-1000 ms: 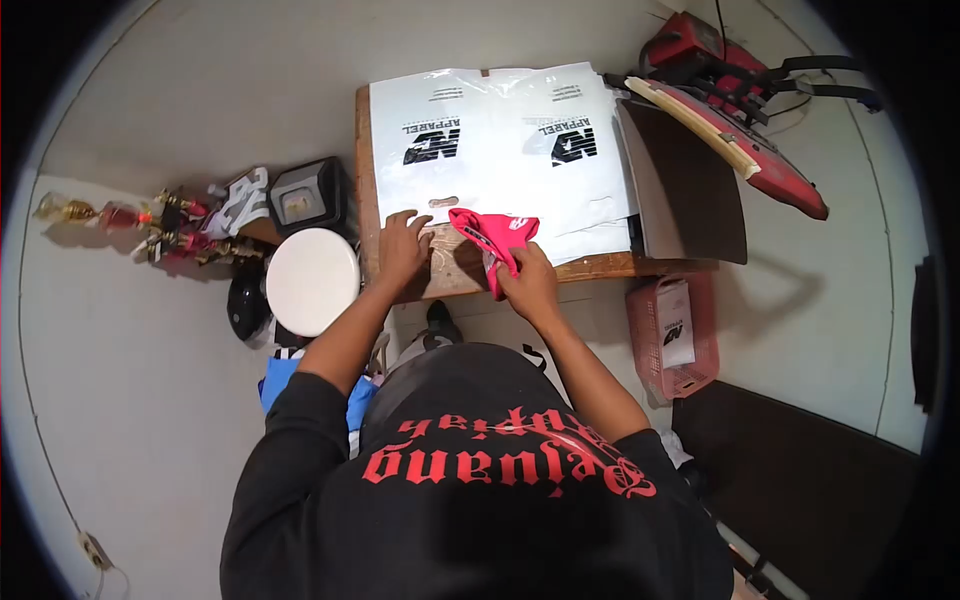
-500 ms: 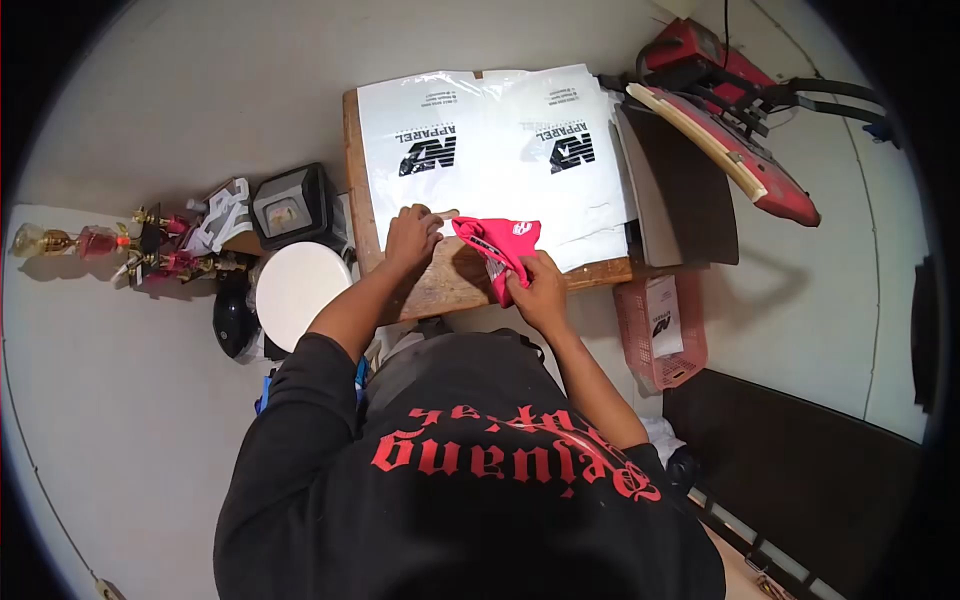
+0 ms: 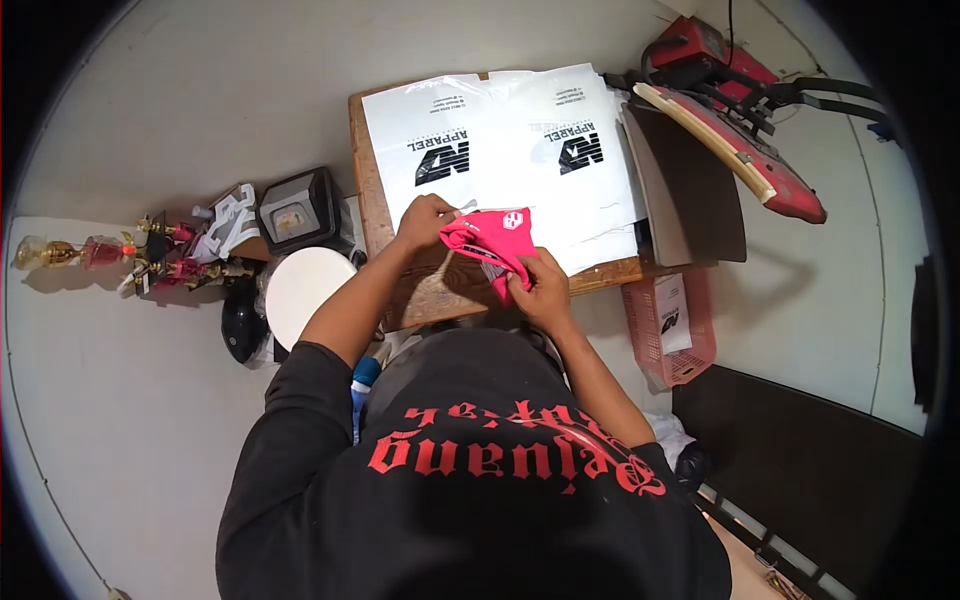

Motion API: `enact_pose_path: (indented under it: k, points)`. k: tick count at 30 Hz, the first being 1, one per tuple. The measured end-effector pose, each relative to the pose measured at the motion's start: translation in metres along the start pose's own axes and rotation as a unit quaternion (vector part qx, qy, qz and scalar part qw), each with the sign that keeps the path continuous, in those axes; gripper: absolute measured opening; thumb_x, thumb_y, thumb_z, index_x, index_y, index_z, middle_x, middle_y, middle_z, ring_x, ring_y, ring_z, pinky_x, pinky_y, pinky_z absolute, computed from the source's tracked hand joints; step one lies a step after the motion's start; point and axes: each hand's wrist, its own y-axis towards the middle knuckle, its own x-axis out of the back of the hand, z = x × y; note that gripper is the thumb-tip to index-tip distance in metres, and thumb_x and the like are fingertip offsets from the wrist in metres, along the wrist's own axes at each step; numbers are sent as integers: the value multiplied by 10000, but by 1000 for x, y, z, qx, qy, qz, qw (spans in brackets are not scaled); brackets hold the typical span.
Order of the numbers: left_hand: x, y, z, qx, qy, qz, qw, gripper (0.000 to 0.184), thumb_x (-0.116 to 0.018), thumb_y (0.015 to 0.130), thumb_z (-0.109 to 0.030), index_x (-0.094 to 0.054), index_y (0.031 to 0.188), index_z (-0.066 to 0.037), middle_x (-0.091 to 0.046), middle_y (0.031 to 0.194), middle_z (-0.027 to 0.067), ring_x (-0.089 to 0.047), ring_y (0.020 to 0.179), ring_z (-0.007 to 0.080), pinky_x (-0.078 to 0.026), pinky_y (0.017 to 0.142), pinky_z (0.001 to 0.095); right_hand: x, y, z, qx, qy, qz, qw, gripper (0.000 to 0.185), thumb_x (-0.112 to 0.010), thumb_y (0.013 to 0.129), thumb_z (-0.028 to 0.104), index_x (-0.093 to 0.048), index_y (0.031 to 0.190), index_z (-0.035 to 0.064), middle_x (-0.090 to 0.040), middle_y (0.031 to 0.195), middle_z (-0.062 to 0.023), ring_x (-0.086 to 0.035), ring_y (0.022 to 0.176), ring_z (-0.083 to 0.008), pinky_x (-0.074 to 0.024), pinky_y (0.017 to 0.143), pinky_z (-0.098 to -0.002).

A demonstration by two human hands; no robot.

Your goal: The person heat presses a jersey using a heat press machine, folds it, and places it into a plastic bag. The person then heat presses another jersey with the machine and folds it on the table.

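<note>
The pink cloth (image 3: 492,234) is between the two hands, over the near part of the table (image 3: 432,297). The right hand (image 3: 541,291) pinches its near right part with thumb and fingers. The left hand (image 3: 425,220) is at its left end, the fingers bent; whether they grip the cloth or the white bags (image 3: 508,140), one cannot tell.

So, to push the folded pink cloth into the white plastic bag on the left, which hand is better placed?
Probably the right hand: it grips the folded pink cloth. The left hand is at the near edge of the white plastic bag, perhaps better for holding it open.
</note>
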Motion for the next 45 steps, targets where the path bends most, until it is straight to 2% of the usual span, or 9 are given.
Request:
enact_pose_path:
  k: [1,5,14,16,21,26,31,37,45]
  points:
    - [6,0,-9,8,-8,-5,1000,298,-731,890,-347,-834,1011,-94,-759,995,211,-723,915,371,-567,837,418,-5,-1,-4,-16,3,-6,1000,223,-706,861,144,-722,1044,17,-655,960,-145,-672,881,-338,-543,764,-420]
    - [11,3,-11,88,-108,-44,989,339,-755,905,-328,-814,1029,-18,-789,991,180,-745,915,262,-550,843,361,-23,-3,-37,-51,-36,-28,998,217,-709,854,167,-723,1022,30,-654,978,-160,-656,942,-383,-540,812,-470]
    - [20,11,-35,59,-106,-32,992,291,-775,892,-286,-815,996,-17,-759,913,172,-721,914,282,-538,845,364,-3,6,-7,-11,-43,-7,999,203,-708,845,159,-726,1012,44,-634,945,-152,-643,926,-367,-528,791,-468]
    - [27,10,-53,9,-77,-20,997,281,-791,873,-275,-814,987,-19,-756,959,172,-719,917,308,-538,856,366,-11,16,-9,-11,-51,-9,999,209,-704,852,160,-724,1023,42,-632,955,-155,-643,935,-366,-529,797,-466]
    - [30,13,-67,-4,-30,-53,998,297,-817,848,-298,-838,1029,-63,-617,1403,303,-616,1287,398,-483,1078,431,-50,39,-42,-29,-88,-77,993,240,-705,842,163,-705,1042,31,-622,1030,-170,-627,1003,-393,-531,840,-502]
    - [31,14,-75,-3,-54,-70,996,302,-802,854,-297,-840,1028,-53,-607,1443,257,-597,1308,405,-472,1092,455,-69,56,-45,30,-85,-63,994,290,-722,821,156,-705,1081,31,-600,1087,-181,-605,1045,-391,-535,851,-503]
    - [29,-3,-71,-41,141,-98,984,319,-793,861,-384,-828,996,-98,-644,1403,147,-500,1360,352,-400,1121,477,-60,63,-61,-74,1,48,996,653,-812,844,467,-693,1283,-1,-596,1193,-236,-588,1170,-417,-492,1015,-492]
    - [13,-12,-57,-61,172,-68,981,285,-768,881,-345,-805,966,-75,-633,1388,200,-565,1300,396,-453,1090,484,-57,48,-101,-155,-53,-7,987,300,-677,948,175,-715,1193,7,-653,1150,-217,-641,1110,-418,-522,955,-477]
    - [-25,-3,-69,-136,185,-49,972,153,-707,860,-141,-726,928,-5,-644,1316,262,-587,1256,431,-491,1047,494,-60,51,-116,-50,-38,74,995,379,-573,911,10,-643,1284,24,-616,1229,-218,-562,1215,-423,-469,1048,-496]
